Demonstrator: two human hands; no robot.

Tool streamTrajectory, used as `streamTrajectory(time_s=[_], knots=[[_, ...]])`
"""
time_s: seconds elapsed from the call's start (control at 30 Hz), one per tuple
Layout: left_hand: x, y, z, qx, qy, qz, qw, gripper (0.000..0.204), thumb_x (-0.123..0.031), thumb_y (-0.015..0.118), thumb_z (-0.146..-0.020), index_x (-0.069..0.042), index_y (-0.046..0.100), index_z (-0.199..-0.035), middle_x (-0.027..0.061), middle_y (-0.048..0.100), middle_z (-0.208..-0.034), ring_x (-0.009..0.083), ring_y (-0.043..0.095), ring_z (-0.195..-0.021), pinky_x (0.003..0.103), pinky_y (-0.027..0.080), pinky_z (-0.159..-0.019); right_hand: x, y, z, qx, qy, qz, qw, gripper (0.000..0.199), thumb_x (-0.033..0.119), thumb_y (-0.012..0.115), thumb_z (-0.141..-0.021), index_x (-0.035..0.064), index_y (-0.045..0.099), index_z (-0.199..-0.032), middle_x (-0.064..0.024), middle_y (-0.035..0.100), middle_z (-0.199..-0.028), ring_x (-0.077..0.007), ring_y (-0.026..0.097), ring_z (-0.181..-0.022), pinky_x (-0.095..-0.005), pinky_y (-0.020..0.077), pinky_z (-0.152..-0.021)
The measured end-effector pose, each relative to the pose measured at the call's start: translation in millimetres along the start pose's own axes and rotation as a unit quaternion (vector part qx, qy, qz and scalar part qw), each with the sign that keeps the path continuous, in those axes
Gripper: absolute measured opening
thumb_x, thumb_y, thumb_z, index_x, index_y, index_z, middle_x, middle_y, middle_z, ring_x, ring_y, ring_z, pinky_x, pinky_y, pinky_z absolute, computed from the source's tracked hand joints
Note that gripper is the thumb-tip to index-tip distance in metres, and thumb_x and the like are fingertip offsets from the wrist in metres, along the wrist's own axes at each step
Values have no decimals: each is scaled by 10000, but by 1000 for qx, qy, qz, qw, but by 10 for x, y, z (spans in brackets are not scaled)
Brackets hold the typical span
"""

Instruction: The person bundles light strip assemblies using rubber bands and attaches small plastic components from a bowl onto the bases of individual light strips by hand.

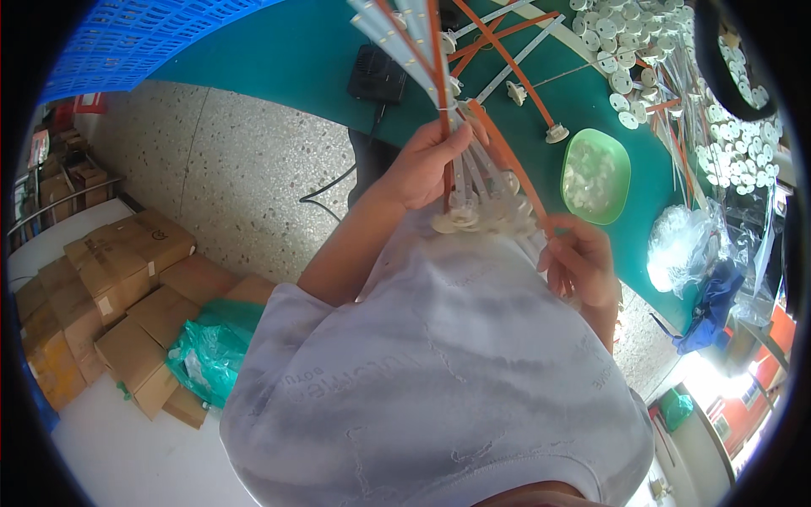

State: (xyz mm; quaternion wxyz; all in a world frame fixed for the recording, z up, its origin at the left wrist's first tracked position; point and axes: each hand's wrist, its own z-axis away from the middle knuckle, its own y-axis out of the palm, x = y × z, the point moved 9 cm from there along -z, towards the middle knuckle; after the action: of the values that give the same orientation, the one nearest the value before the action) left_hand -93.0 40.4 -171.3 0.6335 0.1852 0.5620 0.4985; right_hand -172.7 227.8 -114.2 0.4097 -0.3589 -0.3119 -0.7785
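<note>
My left hand [427,165] is closed around a bundle of LED strips [405,51], some white and some orange. The strips fan out above the fist toward the table. Below it hang their white round end pieces [465,215], close against my shirt. To the right, one orange strip [511,160] slants down from the bundle. My right hand [579,258] has its fingers closed at the lower end of that strip; the fingers partly hide the end.
A green bowl [596,144] of small whitish pieces stands on the green table [279,51]. Loose strips [515,63] and a heap of white round pieces [625,42] lie beyond. A black adapter [378,74], blue crate [160,38], plastic bags [688,245] and cardboard boxes [127,262] surround me.
</note>
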Motion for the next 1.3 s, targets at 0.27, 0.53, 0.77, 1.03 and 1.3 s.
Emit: streamTrajectory(time_s=[0.27, 0.53, 0.77, 1.03, 1.3], knots=[[25, -138, -54, 50, 39, 27, 998, 188, -195, 433, -1050, -55, 501, -1156, 84, 617, -1024, 191, 651, -920, 373, 555, -817, 131, 10, 15, -104, -7, 162, 981, 249, 15, 525, -930, -73, 622, -1141, -70, 637, -632, -80, 530, -409, -209, 382, -389], [74, 10, 78, 26, 30, -60, 997, 249, -123, 423, -1042, -48, 449, -1278, 87, 597, -1110, 171, 629, -982, 348, 537, -850, 147, 172, -71, -66, 45, 225, 971, 179, 25, 520, -949, -47, 653, -1047, -52, 608, -617, -76, 528, -417, -216, 385, -393], [-29, 21, 101, -8, 43, -107, 993, 383, -115, 461, -1022, -52, 378, -1391, 89, 538, -1283, 197, 575, -1154, 357, 460, -1000, 37, 186, -172, -33, 84, 169, 981, 98, 32, 517, -960, -29, 592, -976, -54, 609, -617, -79, 514, -406, -225, 369, -379], [-40, -61, 17, -68, 33, 14, 997, 368, -140, 507, -1010, -57, 409, -1354, 67, 591, -1198, 161, 593, -1117, 320, 490, -937, 222, 326, -304, -35, 39, 169, 984, 73, 36, 542, -943, 26, 485, -987, -87, 618, -610, -142, 557, -418, -264, 402, -401], [-309, -52, 56, -108, 205, -181, 956, 274, -159, 541, -1003, -52, 471, -1245, 81, 614, -1116, 149, 637, -987, 307, 525, -838, 675, 655, -260, -119, -199, 572, 787, 144, 85, 648, -867, 26, 536, -938, -165, 580, -586, -379, 590, -509, -427, 495, -486]])
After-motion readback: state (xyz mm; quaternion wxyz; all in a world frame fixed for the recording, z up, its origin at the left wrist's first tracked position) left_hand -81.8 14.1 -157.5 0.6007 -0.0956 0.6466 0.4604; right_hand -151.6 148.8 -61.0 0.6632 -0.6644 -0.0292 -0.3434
